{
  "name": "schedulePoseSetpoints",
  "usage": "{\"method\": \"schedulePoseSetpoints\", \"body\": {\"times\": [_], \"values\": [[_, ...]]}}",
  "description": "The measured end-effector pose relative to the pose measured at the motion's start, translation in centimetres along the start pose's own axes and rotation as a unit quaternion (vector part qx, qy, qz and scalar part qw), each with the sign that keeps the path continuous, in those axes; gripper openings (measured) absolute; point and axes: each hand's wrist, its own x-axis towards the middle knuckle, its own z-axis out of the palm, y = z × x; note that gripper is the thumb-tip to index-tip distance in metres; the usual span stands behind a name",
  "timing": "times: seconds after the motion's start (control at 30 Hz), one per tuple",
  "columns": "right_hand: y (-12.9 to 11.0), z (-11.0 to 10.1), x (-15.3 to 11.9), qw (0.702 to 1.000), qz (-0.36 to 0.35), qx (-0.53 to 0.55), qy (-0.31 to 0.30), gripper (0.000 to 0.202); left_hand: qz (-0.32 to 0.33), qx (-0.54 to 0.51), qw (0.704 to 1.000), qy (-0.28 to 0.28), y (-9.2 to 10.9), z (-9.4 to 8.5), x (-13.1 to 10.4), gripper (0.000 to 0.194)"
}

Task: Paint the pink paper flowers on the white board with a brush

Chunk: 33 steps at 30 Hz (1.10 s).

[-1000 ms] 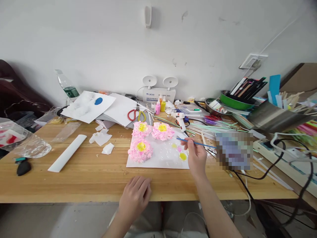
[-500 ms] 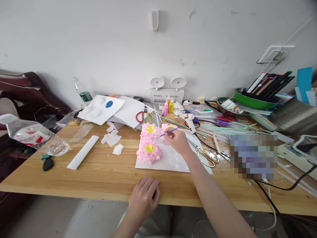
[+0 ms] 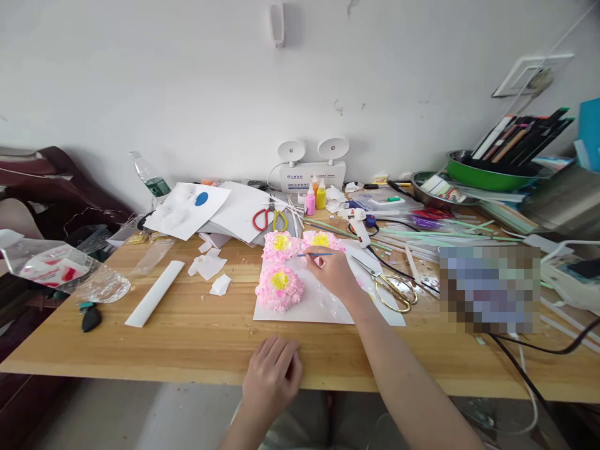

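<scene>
Three fluffy pink flowers with yellow centres stand on a white sheet [image 3: 309, 309]: a front one [image 3: 280, 290], a back left one [image 3: 280, 245] and a back right one [image 3: 323, 240]. My right hand [image 3: 332, 272] pinches a thin blue paintbrush [image 3: 321, 254] just in front of the back right flower. The brush lies nearly level, its tip pointing left towards the back left flower. On the table's front edge my left hand [image 3: 273, 370] rests, fingers curled and holding nothing. Gold-handled scissors [image 3: 394, 290] lie right of my right hand.
Pink [image 3: 310, 203] and yellow [image 3: 320, 197] paint bottles stand behind the flowers, near a glue gun [image 3: 357, 226]. Red-and-yellow-handled pliers [image 3: 269, 220] lie back left. A white roll [image 3: 155, 294] and a water bottle [image 3: 65, 265] are leftward. Cables and strips clutter the right.
My right hand has shifted slightly down, and the brush has turned from slanting to nearly level. The back right flower shows more. My left hand stays put; the camera view has shifted a little.
</scene>
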Motion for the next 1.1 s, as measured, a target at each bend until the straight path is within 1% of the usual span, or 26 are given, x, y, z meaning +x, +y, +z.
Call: {"method": "schedulePoseSetpoints", "body": {"times": [0.1,0.2,0.27,0.4,0.47,0.63,0.7,0.83,0.9,1.03,1.1], "values": [[0.0,0.0,-0.2,0.999,0.012,-0.018,0.026,0.017,0.005,0.003,1.000,0.007,-0.1,0.0,0.2,0.016],[0.1,0.1,-0.5,1.000,0.004,-0.005,0.002,0.016,0.005,0.002,1.000,0.004,-0.1,0.0,0.2,0.016],[0.1,0.3,-0.7,1.000,-0.009,0.008,-0.003,0.018,0.004,0.001,1.000,0.001,0.0,0.0,0.2,0.016],[0.1,0.4,-0.8,0.999,-0.005,0.006,0.046,0.019,0.006,-0.003,1.000,0.004,0.1,-0.1,0.2,0.017],[0.0,0.4,-0.9,0.998,-0.002,0.002,0.056,0.017,0.007,-0.003,1.000,0.006,0.1,0.0,0.2,0.017],[-0.2,0.8,-1.1,0.999,-0.026,0.021,0.018,0.019,0.007,-0.001,1.000,0.005,0.0,0.1,0.2,0.016],[-0.2,1.0,-1.2,0.999,-0.034,0.025,0.024,0.020,0.008,0.000,1.000,0.006,-0.1,0.1,0.2,0.016],[-0.1,0.9,-1.2,0.997,-0.037,0.005,0.063,0.018,0.006,0.000,1.000,0.004,-0.1,0.1,0.2,0.017],[0.0,0.8,-1.2,0.997,-0.049,0.004,0.055,0.017,0.005,-0.001,1.000,0.004,0.0,0.0,0.1,0.016],[0.1,1.0,-1.3,0.996,-0.084,-0.004,0.016,0.020,0.006,-0.001,1.000,0.007,0.0,0.0,0.0,0.017],[0.1,1.0,-1.3,0.996,-0.085,-0.019,0.031,0.021,0.006,-0.001,1.000,0.008,0.0,0.1,0.0,0.017]]}}
